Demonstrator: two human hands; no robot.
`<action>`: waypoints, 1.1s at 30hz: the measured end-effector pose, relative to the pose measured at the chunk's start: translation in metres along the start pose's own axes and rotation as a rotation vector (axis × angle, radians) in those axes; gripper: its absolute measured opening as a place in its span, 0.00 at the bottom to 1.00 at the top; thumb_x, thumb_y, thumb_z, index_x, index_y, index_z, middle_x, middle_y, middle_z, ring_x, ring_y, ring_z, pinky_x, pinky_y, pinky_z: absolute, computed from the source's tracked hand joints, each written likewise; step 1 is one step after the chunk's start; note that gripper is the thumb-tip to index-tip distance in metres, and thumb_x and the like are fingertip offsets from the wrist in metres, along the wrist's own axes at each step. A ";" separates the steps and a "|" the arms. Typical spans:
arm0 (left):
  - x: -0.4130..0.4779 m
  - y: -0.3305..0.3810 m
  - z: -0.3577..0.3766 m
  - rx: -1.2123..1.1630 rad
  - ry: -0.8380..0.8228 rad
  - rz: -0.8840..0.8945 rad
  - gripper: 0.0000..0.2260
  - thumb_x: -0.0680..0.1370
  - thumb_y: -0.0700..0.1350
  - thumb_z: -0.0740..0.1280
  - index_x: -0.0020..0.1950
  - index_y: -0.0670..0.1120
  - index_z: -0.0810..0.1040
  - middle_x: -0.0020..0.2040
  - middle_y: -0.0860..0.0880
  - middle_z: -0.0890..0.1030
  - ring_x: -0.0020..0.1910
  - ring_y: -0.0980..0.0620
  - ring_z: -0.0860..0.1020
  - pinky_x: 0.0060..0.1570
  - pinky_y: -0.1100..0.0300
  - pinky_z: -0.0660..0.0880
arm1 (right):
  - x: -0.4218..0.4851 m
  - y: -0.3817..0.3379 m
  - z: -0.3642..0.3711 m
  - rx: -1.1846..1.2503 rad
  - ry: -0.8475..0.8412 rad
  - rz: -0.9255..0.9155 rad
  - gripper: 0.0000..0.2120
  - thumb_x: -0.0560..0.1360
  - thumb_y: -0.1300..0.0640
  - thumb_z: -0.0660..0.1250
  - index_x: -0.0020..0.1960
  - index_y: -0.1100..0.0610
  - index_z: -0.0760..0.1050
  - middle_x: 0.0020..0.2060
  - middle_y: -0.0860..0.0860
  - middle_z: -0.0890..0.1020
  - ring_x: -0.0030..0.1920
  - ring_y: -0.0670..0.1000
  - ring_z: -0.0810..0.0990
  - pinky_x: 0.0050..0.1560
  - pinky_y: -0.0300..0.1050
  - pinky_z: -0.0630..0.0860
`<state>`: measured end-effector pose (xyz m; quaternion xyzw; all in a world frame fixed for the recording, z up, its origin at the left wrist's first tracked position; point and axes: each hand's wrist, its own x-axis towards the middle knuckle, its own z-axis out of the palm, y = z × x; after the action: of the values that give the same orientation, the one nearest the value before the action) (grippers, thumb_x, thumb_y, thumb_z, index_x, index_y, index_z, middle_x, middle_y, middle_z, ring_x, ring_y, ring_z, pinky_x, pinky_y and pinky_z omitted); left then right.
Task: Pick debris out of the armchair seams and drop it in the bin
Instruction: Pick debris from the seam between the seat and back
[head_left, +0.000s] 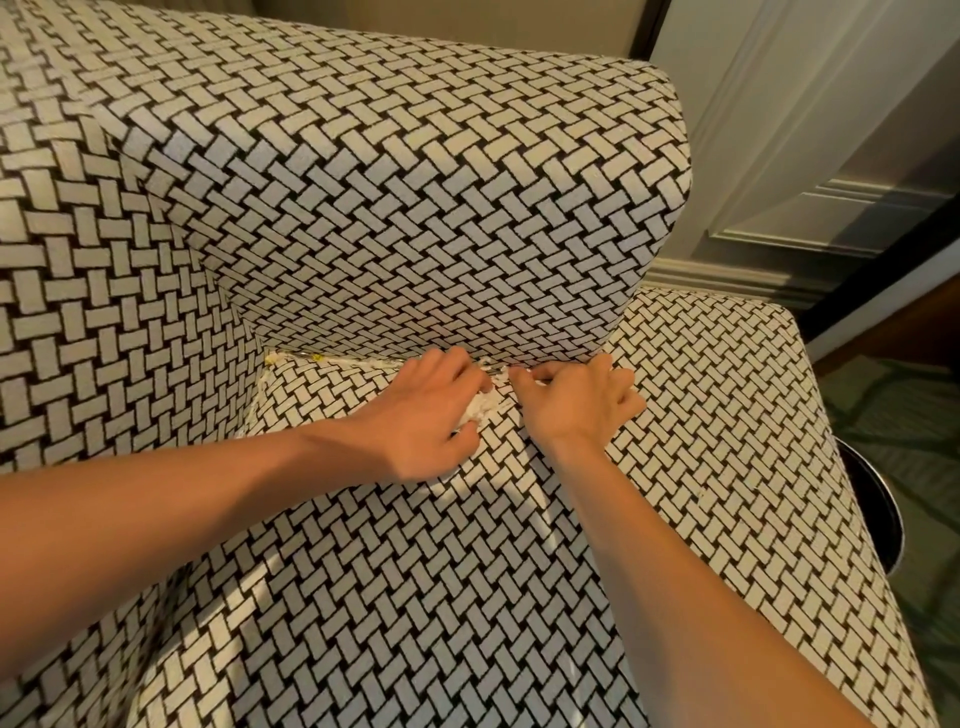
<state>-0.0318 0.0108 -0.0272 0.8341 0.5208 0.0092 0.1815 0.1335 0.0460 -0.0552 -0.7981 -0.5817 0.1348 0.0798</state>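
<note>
Gripping crumpled white paper debris (475, 411), your left hand (415, 421) curls tight; right hand (576, 400) curled at black-and-white woven armchair seam (337, 358), hold unclear.

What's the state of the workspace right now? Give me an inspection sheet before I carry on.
Surface: armchair seat, black-and-white woven fabric, both hands resting on it.
Job's things: white and yellow scraps lie at the left end of the seam. A white wad is in hand. The bin, dark with a shiny rim, stands to the right of the chair and is mostly hidden.
Clutter: nothing seen.
Hands: left hand grips the white wad. The right hand has its fingers curled at the seam; I cannot tell whether it is pinching anything.
Cables: nothing seen.
Surroundings: panelled wall behind, green carpet to the right.
</note>
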 end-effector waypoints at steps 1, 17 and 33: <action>0.001 -0.001 0.000 0.007 -0.004 0.000 0.20 0.81 0.52 0.56 0.72 0.51 0.62 0.59 0.54 0.62 0.56 0.54 0.62 0.61 0.56 0.64 | -0.001 0.000 0.001 0.016 0.015 -0.005 0.21 0.76 0.30 0.61 0.53 0.42 0.84 0.54 0.50 0.71 0.60 0.56 0.65 0.62 0.56 0.60; -0.002 0.002 -0.004 -0.030 -0.044 -0.067 0.30 0.82 0.54 0.56 0.81 0.48 0.48 0.71 0.48 0.61 0.68 0.50 0.60 0.74 0.49 0.57 | -0.010 0.016 0.011 0.277 0.189 -0.135 0.15 0.74 0.33 0.67 0.52 0.39 0.84 0.45 0.44 0.71 0.52 0.48 0.62 0.60 0.52 0.60; 0.001 -0.003 0.002 0.008 -0.046 -0.026 0.29 0.83 0.54 0.54 0.80 0.44 0.51 0.69 0.48 0.61 0.65 0.51 0.59 0.71 0.51 0.62 | -0.013 0.001 0.009 -0.069 0.061 -0.129 0.26 0.77 0.32 0.51 0.59 0.42 0.81 0.52 0.53 0.69 0.58 0.58 0.65 0.65 0.58 0.59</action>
<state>-0.0333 0.0120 -0.0303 0.8279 0.5274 -0.0147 0.1902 0.1282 0.0330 -0.0621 -0.7650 -0.6335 0.0851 0.0784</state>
